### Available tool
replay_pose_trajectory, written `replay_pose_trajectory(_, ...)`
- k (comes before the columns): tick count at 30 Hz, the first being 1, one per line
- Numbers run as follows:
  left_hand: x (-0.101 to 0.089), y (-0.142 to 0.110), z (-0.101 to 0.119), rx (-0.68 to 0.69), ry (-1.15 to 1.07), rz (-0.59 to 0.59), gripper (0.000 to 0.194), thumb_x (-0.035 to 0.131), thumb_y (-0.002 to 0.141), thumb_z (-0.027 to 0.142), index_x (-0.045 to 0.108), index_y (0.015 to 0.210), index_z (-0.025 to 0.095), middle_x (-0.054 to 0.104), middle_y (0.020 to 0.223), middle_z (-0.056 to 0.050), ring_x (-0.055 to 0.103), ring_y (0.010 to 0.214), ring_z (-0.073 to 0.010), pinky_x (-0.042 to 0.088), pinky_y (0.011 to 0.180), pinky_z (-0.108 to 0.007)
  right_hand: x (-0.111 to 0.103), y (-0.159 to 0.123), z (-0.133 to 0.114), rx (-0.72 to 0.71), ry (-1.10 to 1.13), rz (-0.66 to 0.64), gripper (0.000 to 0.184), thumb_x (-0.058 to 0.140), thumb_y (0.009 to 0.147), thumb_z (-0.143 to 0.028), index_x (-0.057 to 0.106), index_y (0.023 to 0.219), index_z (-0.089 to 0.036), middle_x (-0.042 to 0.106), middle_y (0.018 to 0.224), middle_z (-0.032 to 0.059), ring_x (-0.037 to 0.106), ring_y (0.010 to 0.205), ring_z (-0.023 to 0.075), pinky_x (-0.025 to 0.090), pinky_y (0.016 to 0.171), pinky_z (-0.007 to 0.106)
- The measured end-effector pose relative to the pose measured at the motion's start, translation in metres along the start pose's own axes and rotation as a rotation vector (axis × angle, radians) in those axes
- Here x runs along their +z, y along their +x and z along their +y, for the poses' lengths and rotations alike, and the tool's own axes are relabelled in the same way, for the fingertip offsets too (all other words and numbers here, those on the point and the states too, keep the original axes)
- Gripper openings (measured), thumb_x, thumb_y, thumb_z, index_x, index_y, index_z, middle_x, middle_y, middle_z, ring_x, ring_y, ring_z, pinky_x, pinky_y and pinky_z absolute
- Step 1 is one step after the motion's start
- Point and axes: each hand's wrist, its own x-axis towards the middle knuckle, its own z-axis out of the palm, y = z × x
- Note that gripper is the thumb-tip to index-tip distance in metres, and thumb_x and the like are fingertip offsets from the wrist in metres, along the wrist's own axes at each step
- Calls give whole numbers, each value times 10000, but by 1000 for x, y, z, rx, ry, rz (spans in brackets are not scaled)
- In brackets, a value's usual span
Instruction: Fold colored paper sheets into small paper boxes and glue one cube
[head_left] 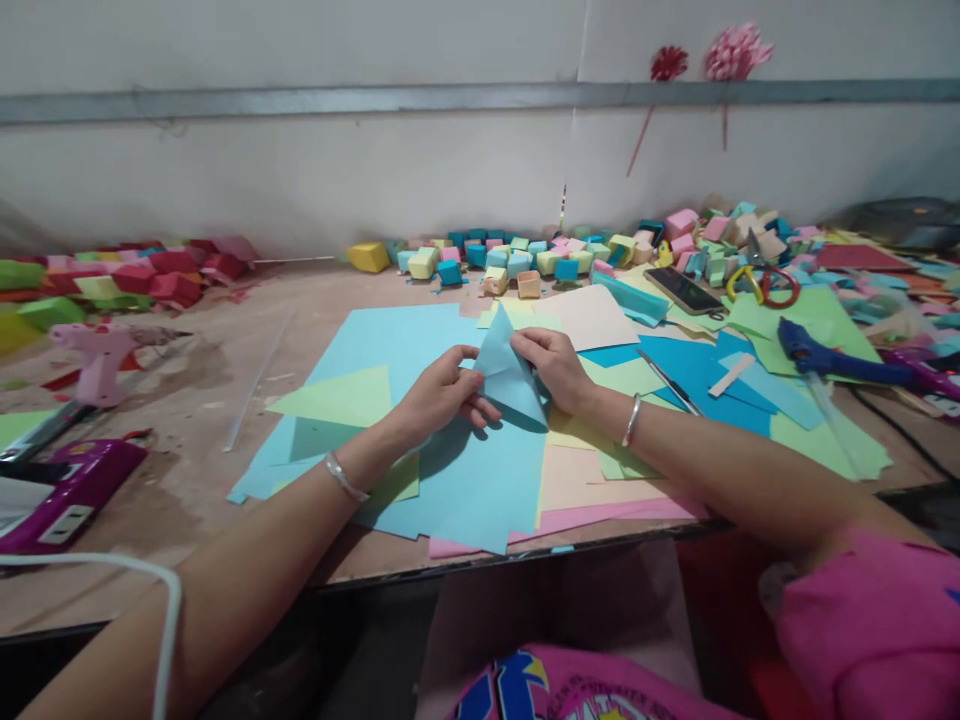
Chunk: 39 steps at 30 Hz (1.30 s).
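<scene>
Between my hands is a light blue sheet of paper (pixel 510 375), folded into a triangle with its point upward. My left hand (pixel 454 390) pinches its left edge between thumb and fingers. Along the right edge, my right hand (pixel 553 365) grips the same paper, some of its fingers hidden behind it. Underneath lie large light blue sheets (pixel 465 490) on the table. A pale green folded sheet (pixel 341 395) rests on them, left of my left hand. Peach paper (pixel 585 480) and pink paper (pixel 555 525) show below my right hand.
Small colored paper boxes (pixel 517 262) line the back wall. At right lie a phone (pixel 682 290), scissors (pixel 763 280), a pen (pixel 667 382) and a blue glue gun (pixel 840 355). A pink glue gun (pixel 101 360) and a purple power strip (pixel 79 490) stand left, near a white cable (pixel 169 610).
</scene>
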Motion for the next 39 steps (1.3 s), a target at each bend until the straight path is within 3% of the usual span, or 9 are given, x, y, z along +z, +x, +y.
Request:
replay_pose_trajectory(6,-1,0,0,-3,47,22,80,510,917,206,489,966,146,666,578,-30,650,474,-144,513,444,-214,0,0,0,57,65,19,323,609,778,-471,504,638,-200,351,581,-56,309,558,103,263,507,258)
replay_pose_trajectory(9,-1,-2,3,26,64,25,156,544,887,211,531,1015,123,635,518,-7,628,444,-136,483,423,-200,0,0,-2,67,138,-19,356,615,778,-534,539,681,-201,390,606,-52,344,561,102,301,501,246)
replay_pose_trajectory(16,0,-5,0,32,68,3,406,572,858,227,467,1229,102,631,500,11,583,384,-122,442,392,-200,2,-2,-3,101,129,-77,335,748,668,-445,609,815,-178,579,701,-21,484,607,119,393,546,255)
replay_pose_trajectory(25,-3,-3,-4,56,13,-3,336,619,860,325,492,1119,152,526,532,72,631,456,-135,419,371,-192,3,-3,-1,55,128,-64,270,733,671,-375,604,804,-179,607,734,-20,522,644,125,420,582,256)
replay_pose_trajectory(31,-3,-2,-7,51,46,-19,210,609,867,310,525,984,157,533,502,57,623,444,-126,414,377,-188,4,-3,-3,51,123,-40,327,719,718,-479,589,778,-185,538,671,-33,433,574,98,355,514,241)
replay_pose_trajectory(35,-2,-3,-5,43,59,-37,275,638,848,303,501,1037,156,519,476,73,604,410,-123,392,358,-186,3,-4,-8,72,116,16,396,607,797,-585,572,731,-197,368,578,-54,305,511,94,252,445,249)
replay_pose_trajectory(39,-3,-2,-5,53,81,-68,256,672,817,295,493,963,183,524,483,76,633,444,-141,388,356,-187,3,-5,-8,52,82,38,373,605,801,-562,568,720,-199,356,593,-48,304,526,102,242,455,259)
